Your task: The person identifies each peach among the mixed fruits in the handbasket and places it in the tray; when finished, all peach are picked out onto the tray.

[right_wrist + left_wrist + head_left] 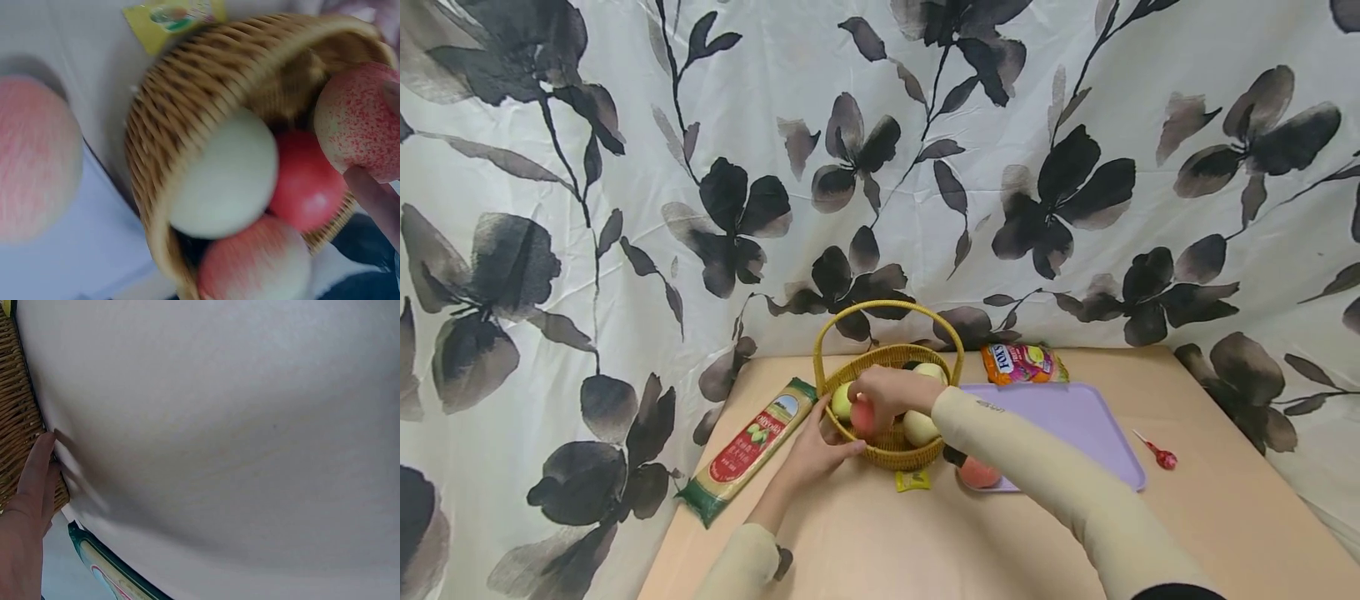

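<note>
A wicker basket [904, 458] with a tall handle stands near the back of the table. My right hand [895, 390] holds a red-speckled peach [356, 119] at the basket's opening, toward its left side. Inside lie a pale round fruit [226, 176], a red tomato-like fruit [307, 181], a pink-and-cream peach [256, 262] and a yellow-green fruit [841, 402]. My left hand [820, 448] rests against the basket's left front, thumb toward the front; in the left wrist view its fingers [39, 464] lie straight along the woven side.
Left of the basket lies a long green-and-gold packet [752, 450]. A lilac tray [1093, 425] on the right bears a pink peach [979, 472] near its front corner. Around them are a candy bag [1024, 364], a red lollipop [1165, 459] and a small yellow packet [913, 481].
</note>
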Available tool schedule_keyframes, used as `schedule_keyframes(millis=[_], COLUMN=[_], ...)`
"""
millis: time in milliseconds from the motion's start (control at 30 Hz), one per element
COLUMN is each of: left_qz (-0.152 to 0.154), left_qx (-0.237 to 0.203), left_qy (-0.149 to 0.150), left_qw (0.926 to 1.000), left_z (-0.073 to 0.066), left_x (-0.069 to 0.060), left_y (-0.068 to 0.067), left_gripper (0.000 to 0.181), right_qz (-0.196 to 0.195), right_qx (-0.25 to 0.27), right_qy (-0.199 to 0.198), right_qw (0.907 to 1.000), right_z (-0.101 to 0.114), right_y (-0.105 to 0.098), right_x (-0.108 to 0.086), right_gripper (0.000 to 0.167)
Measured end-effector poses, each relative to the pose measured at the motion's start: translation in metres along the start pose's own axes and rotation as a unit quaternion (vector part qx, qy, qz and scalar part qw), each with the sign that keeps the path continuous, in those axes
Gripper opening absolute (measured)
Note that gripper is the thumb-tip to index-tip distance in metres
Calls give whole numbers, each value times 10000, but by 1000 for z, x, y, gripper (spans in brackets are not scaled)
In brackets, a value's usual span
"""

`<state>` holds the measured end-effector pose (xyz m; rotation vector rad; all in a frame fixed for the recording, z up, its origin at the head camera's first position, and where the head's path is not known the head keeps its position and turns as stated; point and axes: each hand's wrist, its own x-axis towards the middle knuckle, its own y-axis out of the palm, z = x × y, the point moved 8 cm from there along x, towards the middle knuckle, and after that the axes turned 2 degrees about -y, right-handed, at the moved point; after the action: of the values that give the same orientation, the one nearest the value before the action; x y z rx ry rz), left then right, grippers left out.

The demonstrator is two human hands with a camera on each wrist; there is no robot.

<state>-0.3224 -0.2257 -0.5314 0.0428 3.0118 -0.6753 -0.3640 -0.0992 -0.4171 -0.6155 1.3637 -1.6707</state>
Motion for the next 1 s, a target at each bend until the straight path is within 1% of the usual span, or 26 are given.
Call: schedule_keyframes(millis=[133,267,367,467,600,667,767,900,1000], left_qz=[62,52,41,65,99,135,181,211,249], left_qx=[-21,-97,-150,-110,-108,-167,-150,-199,-380], left_qy=[-34,-27,-10,31,9,0,66,99,64], left_qw=[10000,9999,9999,9999,9999,9998,9997,9995,9989], left_z=[2,4,5,5,5,5,3,3,5], left_x=[0,0,0,-1,-3,-3,-1,2,3], left_y=[2,2,0,0,-2,-1,1,2,2], left_gripper=[114,115,115,115,117,118,120,120,122], right_qz=[-286,-409,-389,-378,-480,-538,-546,-407,-210], right_qx=[50,-18,-155,-137,98,230,333,293,516], right_qy=[-232,-315,-238,-124,28,115,417,827,1188], right_qw=[9993,9987,9988,9991,9988,9982,9971,9953,9914], right_z=[7,14,13,7,-9,-21,-44,-75,-93], right_y=[-28,-50,-60,-64,-62,-58,-50,-35,-20], right_x=[-20,-46,-66,-88,-119,-136,-163,-191,-208], right_gripper=[45,46,50,52,51,51,50,48,49])
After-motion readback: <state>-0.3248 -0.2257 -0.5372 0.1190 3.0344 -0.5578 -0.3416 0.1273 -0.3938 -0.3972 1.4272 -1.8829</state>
